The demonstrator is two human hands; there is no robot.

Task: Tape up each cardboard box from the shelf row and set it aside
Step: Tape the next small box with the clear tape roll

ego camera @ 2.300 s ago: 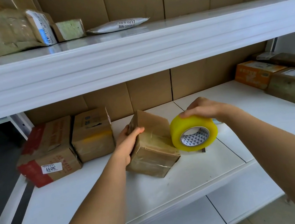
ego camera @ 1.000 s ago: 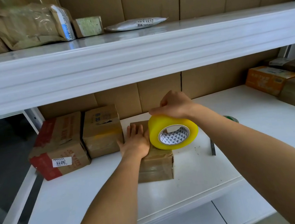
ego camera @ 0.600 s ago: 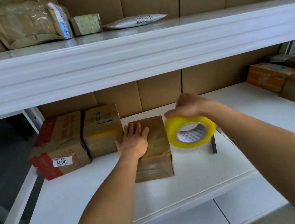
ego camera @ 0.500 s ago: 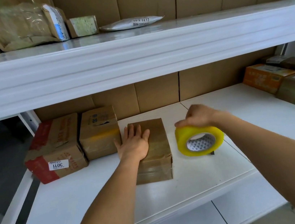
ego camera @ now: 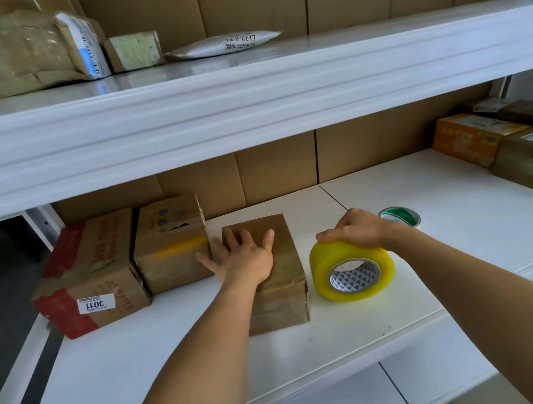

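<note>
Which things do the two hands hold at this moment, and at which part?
The right hand grips the yellow roll of packing tape over its top rim. The left hand only presses flat on top of the brown cardboard box.

Bare shelf (ego camera: 448,210) lies open right of the yellow tape roll (ego camera: 352,270), while boxes (ego camera: 170,242) crowd the left and the upper shelf (ego camera: 244,102) overhangs.

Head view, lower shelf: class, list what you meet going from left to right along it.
Red-edged box labelled 3011 → yellow-taped box → left hand on plain brown box → yellow tape roll under right hand → green roll → orange box.
</note>
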